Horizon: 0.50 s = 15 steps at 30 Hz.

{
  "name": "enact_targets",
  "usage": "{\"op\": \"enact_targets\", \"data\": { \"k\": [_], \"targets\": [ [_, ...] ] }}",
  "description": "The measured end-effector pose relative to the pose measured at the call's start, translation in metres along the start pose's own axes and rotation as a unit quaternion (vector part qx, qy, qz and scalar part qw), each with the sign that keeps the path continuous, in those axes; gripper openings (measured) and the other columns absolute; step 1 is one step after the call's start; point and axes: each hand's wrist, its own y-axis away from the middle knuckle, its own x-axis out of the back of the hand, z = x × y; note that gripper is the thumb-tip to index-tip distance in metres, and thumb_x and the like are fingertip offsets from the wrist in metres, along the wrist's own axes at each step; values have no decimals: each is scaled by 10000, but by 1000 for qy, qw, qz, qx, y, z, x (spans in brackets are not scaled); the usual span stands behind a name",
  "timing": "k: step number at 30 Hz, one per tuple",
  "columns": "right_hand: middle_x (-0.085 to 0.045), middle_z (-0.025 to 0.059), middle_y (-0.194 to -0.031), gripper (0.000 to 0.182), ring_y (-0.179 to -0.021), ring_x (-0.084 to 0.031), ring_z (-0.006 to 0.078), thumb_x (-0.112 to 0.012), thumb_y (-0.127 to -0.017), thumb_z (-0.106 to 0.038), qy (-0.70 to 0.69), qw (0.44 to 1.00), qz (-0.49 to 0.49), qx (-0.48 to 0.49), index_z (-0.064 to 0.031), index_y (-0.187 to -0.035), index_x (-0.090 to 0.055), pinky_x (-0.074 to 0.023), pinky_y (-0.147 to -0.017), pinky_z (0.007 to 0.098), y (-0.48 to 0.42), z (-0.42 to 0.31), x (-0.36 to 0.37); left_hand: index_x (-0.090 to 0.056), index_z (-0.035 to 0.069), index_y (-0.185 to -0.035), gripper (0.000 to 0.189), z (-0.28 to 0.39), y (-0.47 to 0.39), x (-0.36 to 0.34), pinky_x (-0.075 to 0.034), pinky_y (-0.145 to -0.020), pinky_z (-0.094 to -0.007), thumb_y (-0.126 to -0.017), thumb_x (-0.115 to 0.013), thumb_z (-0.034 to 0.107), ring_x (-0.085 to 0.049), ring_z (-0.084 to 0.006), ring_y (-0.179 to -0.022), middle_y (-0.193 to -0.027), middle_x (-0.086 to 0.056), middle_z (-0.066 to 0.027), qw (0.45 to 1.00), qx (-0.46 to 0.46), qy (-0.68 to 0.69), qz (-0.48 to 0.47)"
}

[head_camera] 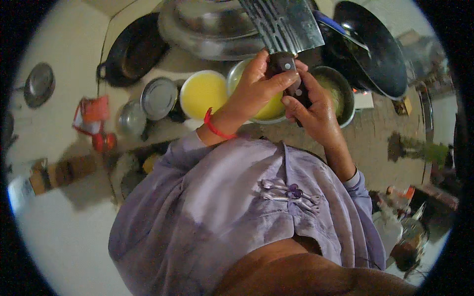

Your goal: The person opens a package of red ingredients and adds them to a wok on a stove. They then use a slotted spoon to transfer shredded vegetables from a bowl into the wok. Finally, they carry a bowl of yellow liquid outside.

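Observation:
A kitchen cleaver [309, 31] with a broad, wet-looking steel blade and a riveted dark handle points away from me, held up above the counter. My left hand [261, 81] is closed around the handle just below the blade; a red cord circles that wrist. Lower down, my right hand [314, 107] grips the end of the same handle. Beneath the hands sit a yellow-filled bowl [203, 95], a second metal bowl [272, 113] also with yellow in it, and a metal pan [346, 111] whose contents are unclear. My forearms and hands partly cover the latter two.
Behind the bowls stands a large metal basin [214, 46]. Dark pans flank it, one at left [129, 51] and a wok [381, 51] at right, near a blue-handled item [329, 22]. A round metal container [160, 98] sits left of the bowls. Red objects [95, 111] are farther left.

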Motion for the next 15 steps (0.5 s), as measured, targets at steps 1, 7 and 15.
{"op": "enact_targets", "data": {
  "k": [1,7,15],
  "targets": [
    [-553,109,-985,592,-755,-535,119,-595,-762,-46,-6,1000,-14,-7,0,-1289,-330,-458,-674,259,-3,-1,-12,-466,22,-1095,285,2,10,8,-422,-879,-314,-827,-541,83,-545,-183,-977,-1053,-582,-130,1000,-8,-9,26],
    [-527,10,-761,608,-589,-495,52,-584,-807,-58,38,992,-87,77,-10,-1332,-281,-426,-530,198,-38,10,-57,-468,14,-1025,257,27,35,52,-458,-769,-266,-803,-589,58,-564,-123,-875,-984,-609,-84,994,-50,-12,98],
    [-532,43,-877,674,-687,-499,87,-640,-774,-99,34,968,-158,192,24,-1325,-271,-443,-624,238,-77,-3,-107,-476,-19,-1076,298,66,67,91,-434,-827,-287,-802,-545,78,-550,-171,-957,-1033,-584,-122,982,-82,-51,161]
  ]
}}
